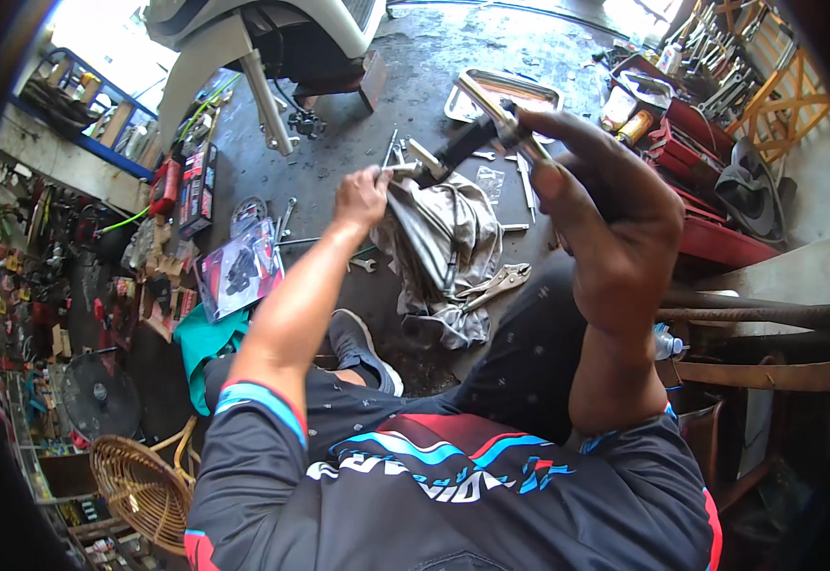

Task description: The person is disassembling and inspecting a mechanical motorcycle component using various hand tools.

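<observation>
My right hand [605,209] is closed on a silver metal bar [481,99] that crosses a black cylindrical part [462,146]. The black part slants down toward my left hand [361,198], which is closed around a silver metal piece [398,169] at the other end; whether these pieces are joined I cannot tell. Below them a grey rag [439,238] is bunched up, with silver locking pliers [502,282] on its lower right part. An open-end wrench [365,265] lies left of the rag.
A metal tray [540,93] sits beyond my hands. A white scooter [358,24] stands at the upper left. A red toolbox [719,246] is to the right, a packaged part [229,276] and teal cloth [201,352] to the left, a rattan seat [129,476] lower left.
</observation>
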`<move>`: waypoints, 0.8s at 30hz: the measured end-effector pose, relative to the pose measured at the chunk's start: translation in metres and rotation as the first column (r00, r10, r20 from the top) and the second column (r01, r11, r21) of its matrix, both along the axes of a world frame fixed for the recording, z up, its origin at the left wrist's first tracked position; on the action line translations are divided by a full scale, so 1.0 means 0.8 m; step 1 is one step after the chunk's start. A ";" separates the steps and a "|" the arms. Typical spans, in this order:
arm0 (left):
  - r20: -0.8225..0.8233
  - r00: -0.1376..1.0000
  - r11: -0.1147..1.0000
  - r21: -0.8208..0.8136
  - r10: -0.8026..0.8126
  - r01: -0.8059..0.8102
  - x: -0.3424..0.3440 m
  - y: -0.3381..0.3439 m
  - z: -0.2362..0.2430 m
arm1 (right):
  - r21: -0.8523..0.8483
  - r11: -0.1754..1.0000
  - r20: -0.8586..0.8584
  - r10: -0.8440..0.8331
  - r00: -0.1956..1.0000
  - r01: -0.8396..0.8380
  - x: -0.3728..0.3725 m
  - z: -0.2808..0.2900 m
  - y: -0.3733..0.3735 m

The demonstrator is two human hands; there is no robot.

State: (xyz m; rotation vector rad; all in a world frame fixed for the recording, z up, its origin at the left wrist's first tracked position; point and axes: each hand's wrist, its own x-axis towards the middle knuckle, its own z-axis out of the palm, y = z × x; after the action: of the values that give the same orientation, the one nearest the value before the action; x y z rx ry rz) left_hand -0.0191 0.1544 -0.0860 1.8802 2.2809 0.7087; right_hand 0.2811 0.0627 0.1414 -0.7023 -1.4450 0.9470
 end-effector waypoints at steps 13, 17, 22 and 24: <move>0.896 -0.299 0.923 0.371 -0.327 0.101 -0.001 -0.141 0.289 | -0.170 0.946 0.154 0.302 0.941 -0.276 -0.002 -0.014 0.012; 0.920 -0.069 0.876 0.389 -0.386 0.287 0.002 -0.164 0.271 | -0.165 0.963 0.406 0.264 0.875 -0.214 -0.009 -0.022 0.008; 0.638 0.361 0.708 0.445 -0.680 0.548 0.040 -0.164 0.255 | -0.050 0.980 0.528 0.191 0.827 -0.194 -0.012 -0.025 0.003; 0.819 0.460 0.888 0.124 -0.344 0.443 0.041 -0.164 0.260 | -0.118 0.960 0.437 0.279 0.855 -0.253 -0.009 -0.024 0.002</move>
State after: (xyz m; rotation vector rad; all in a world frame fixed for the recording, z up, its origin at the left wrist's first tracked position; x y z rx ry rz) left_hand 0.0136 0.0231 0.1218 1.4364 1.1840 1.0604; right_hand 0.2738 0.0643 0.1220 -0.8125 -1.9728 1.0865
